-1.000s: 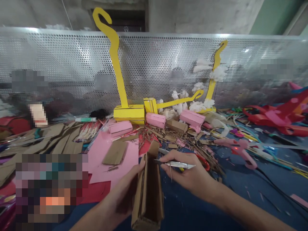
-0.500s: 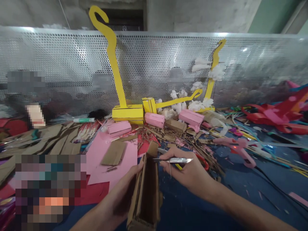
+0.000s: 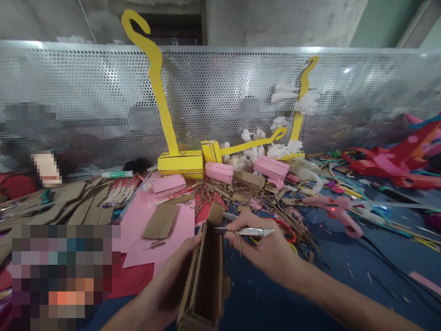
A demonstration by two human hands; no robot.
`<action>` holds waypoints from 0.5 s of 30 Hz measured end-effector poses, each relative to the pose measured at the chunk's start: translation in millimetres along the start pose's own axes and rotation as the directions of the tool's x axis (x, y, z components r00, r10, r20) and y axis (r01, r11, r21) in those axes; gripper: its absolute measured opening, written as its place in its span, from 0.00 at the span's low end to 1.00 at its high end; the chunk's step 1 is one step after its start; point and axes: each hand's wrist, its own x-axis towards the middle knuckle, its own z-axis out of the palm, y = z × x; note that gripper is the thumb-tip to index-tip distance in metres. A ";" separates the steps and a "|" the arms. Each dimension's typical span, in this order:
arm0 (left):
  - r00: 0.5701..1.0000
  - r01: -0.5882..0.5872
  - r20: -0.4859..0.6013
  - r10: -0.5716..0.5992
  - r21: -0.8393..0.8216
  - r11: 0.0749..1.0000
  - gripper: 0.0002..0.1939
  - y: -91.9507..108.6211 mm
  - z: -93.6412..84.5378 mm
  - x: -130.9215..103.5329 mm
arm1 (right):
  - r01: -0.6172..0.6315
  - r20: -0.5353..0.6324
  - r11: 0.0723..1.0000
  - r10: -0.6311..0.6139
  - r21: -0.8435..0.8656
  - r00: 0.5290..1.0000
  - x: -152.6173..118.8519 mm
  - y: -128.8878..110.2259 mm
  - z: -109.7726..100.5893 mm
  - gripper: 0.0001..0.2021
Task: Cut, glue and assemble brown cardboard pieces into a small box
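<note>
My left hand (image 3: 175,280) grips the left side of a long, open-topped cardboard box (image 3: 196,285), which points away from me with a flap raised at its far end. Most of the fingers are hidden behind the box. In my right hand (image 3: 265,253) is a silver utility knife (image 3: 253,231), pinched between thumb and fingers. Its blade points left, at the far end of the box near the raised flap; whether it touches the cardboard I cannot tell. Beyond the right hand lie scissors with red handles (image 3: 287,229), partly covered by it.
Pink sheets (image 3: 168,248) and cardboard strips (image 3: 77,202) lie to the left. Behind are pink cardboard blocks (image 3: 168,184), a tall yellow hook on a yellow base (image 3: 181,164) and cardboard scraps (image 3: 237,195). A pink glue gun (image 3: 339,212) with a lit light rests at right, its cord trailing.
The knife blade sits slightly further left over the box's far end. The whole scene has shifted a little to the left; both hands keep their holds.
</note>
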 end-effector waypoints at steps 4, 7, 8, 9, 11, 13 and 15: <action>1.000 0.001 -0.001 -0.001 -0.023 1.000 0.17 -1.5 2.0 1.5 | -0.022 0.015 0.999 0.021 0.042 1.000 -0.4 -2.3 -1.4 0.03; 1.000 -0.009 -0.006 0.009 -0.008 1.000 0.18 -1.7 4.2 0.6 | -0.032 0.036 0.999 0.031 0.040 0.999 -1.3 -2.2 -2.4 0.03; 1.000 -0.010 -0.006 0.010 -0.005 1.000 0.18 -1.7 5.0 0.0 | -0.031 0.038 0.999 0.030 0.036 0.999 -1.4 -1.9 -2.6 0.03; 1.000 -0.011 -0.006 0.011 -0.002 1.000 0.18 -1.6 5.9 -0.8 | -0.030 0.039 0.999 0.028 0.033 0.999 -1.4 -1.4 -2.6 0.04; 1.000 -0.009 -0.011 0.009 0.005 1.000 0.18 -1.5 7.9 -2.4 | -0.028 0.031 0.999 0.026 0.035 0.999 -0.9 -0.1 -2.2 0.04; 1.000 -0.023 -0.018 0.023 0.023 0.999 0.19 -1.0 10.2 -3.6 | -0.030 0.026 0.999 0.029 0.041 0.999 -0.3 1.5 -1.3 0.03; 0.999 -0.041 -0.022 0.042 0.035 0.999 0.18 0.0 12.4 -4.2 | -0.035 0.014 0.998 0.034 0.047 0.999 0.0 3.1 0.2 0.02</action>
